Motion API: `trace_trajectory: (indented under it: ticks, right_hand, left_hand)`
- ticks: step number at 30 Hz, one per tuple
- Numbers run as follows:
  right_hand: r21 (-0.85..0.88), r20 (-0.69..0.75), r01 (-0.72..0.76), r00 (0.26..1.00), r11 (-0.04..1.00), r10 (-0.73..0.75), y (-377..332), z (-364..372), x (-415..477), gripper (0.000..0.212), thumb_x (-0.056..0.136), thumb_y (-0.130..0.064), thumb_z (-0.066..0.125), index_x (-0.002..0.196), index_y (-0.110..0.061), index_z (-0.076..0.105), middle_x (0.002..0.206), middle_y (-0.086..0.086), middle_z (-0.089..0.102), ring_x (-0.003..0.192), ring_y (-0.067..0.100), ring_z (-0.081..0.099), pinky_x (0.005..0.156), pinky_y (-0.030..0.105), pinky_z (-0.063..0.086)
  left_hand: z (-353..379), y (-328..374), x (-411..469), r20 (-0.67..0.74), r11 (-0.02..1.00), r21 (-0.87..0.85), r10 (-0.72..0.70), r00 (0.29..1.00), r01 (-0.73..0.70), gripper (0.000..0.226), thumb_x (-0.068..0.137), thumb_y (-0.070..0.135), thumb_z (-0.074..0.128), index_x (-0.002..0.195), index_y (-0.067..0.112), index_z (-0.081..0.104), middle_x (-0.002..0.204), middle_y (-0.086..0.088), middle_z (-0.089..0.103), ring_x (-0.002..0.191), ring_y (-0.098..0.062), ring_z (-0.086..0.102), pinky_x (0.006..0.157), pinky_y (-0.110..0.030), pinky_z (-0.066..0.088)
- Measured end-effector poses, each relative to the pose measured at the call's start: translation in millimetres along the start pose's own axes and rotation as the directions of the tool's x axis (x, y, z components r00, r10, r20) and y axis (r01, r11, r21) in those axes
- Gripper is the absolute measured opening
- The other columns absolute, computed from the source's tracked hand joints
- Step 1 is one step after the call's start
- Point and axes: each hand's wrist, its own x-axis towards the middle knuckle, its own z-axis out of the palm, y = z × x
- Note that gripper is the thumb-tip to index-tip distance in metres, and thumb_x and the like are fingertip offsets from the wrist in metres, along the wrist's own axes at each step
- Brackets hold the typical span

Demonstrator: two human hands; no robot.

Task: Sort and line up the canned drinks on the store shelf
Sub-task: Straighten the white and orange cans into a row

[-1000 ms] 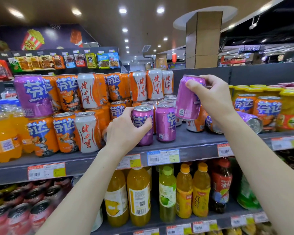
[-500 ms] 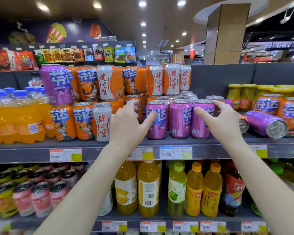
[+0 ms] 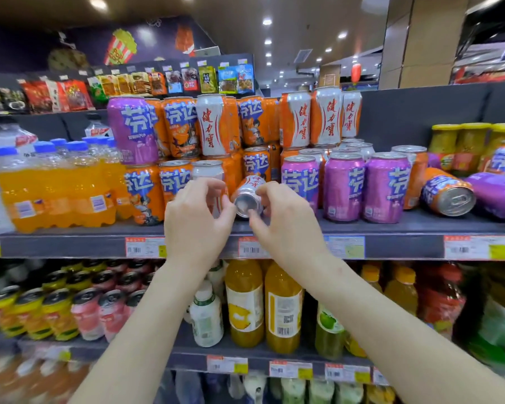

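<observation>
A white-and-orange can [image 3: 252, 185] is tipped over on the grey shelf [image 3: 405, 225], its metal end facing me. My right hand [image 3: 283, 220] grips it from the right, thumb under the rim. On the can's left, my left hand [image 3: 196, 220] pinches the rim between thumb and curled fingers, covering an upright white can [image 3: 207, 170]. Just to the right, three purple cans [image 3: 344, 188] stand upright in a row. An orange can [image 3: 446, 193] and a purple can [image 3: 496, 196] lie on their sides further right.
Orange, white and purple cans are stacked two high behind and to the left [image 3: 181, 126]. Orange soda bottles [image 3: 56, 191] fill the shelf's left end, yellow-lidded jars [image 3: 464, 144] the right. Juice bottles [image 3: 245, 301] and more cans stand on the shelf below.
My right hand has left the third purple can standing in the row. Both hands moved left and closed on the tipped white-and-orange can. The view has come closer to the shelf.
</observation>
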Motion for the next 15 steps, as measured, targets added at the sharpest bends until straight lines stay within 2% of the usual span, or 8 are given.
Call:
trace_trajectory:
  ticks: [3, 6, 8, 11, 13, 15]
  right_hand:
    - [-0.148, 0.082, -0.084, 0.992, 0.985, 0.097, -9, 16, 10, 0.044, 0.093, -0.028, 0.067, 0.133, -0.016, 0.054, 0.123, 0.004, 0.057, 0.104, 0.026, 0.063, 0.071, 0.031, 0.046]
    - [-0.21, 0.168, -0.236, 0.947, 0.949, 0.273, -10, 23, 17, 0.061, 0.093, -0.042, 0.065, 0.146, -0.021, 0.041, 0.131, 0.006, 0.054, 0.114, 0.031, 0.062, 0.082, 0.041, 0.052]
    - [-0.19, 0.186, -0.299, 0.924, 0.935, 0.334, -11, 28, 21, 0.06, 0.095, -0.045, 0.062, 0.144, -0.018, 0.04, 0.13, 0.009, 0.054, 0.116, 0.032, 0.059, 0.087, 0.042, 0.05]
    - [-0.139, 0.232, -0.427, 0.863, 0.893, 0.449, -15, 31, 35, 0.051, 0.1, -0.042, 0.053, 0.142, -0.016, 0.04, 0.132, 0.014, 0.05, 0.115, 0.033, 0.056, 0.081, 0.038, 0.044]
    - [-0.099, 0.29, -0.528, 0.795, 0.843, 0.532, -16, 33, 49, 0.051, 0.101, -0.042, 0.049, 0.142, -0.013, 0.039, 0.136, 0.019, 0.049, 0.117, 0.034, 0.055, 0.08, 0.036, 0.041]
    - [-0.087, 0.284, -0.601, 0.749, 0.794, 0.598, -17, 37, 59, 0.056, 0.1, -0.047, 0.051, 0.139, -0.01, 0.039, 0.137, 0.019, 0.049, 0.116, 0.034, 0.056, 0.078, 0.037, 0.044]
  left_hand:
    - [-3, -8, -5, 0.009, 1.0, 0.006, 0.004, 1.0, -0.004, 0.021, 0.09, 0.026, 0.063, 0.109, 0.02, 0.066, 0.098, 0.006, 0.069, 0.089, -0.015, 0.066, 0.078, -0.046, 0.057]
    - [-6, -16, -7, 0.023, 1.0, -0.001, 0.015, 1.0, -0.015, 0.022, 0.089, 0.026, 0.064, 0.111, 0.02, 0.066, 0.099, 0.005, 0.068, 0.088, -0.015, 0.066, 0.076, -0.045, 0.057]
    - [-8, -21, -7, 0.028, 0.999, -0.016, 0.028, 0.999, -0.028, 0.022, 0.089, 0.023, 0.066, 0.111, 0.019, 0.066, 0.1, 0.006, 0.068, 0.088, -0.015, 0.065, 0.076, -0.045, 0.057]
    - [-10, -25, -6, 0.024, 0.997, -0.071, 0.024, 0.999, -0.022, 0.02, 0.09, 0.021, 0.066, 0.111, 0.018, 0.067, 0.099, 0.007, 0.068, 0.088, -0.012, 0.065, 0.077, -0.041, 0.057]
    - [-12, -25, -6, 0.025, 0.993, -0.121, 0.0, 1.0, 0.003, 0.019, 0.091, 0.018, 0.065, 0.109, 0.018, 0.067, 0.097, 0.008, 0.068, 0.087, -0.008, 0.064, 0.076, -0.033, 0.056]
    - [-13, -26, -6, 0.033, 0.983, -0.177, -0.035, 0.999, 0.04, 0.018, 0.092, 0.016, 0.064, 0.109, 0.019, 0.068, 0.095, 0.01, 0.068, 0.086, -0.004, 0.064, 0.073, -0.023, 0.054]
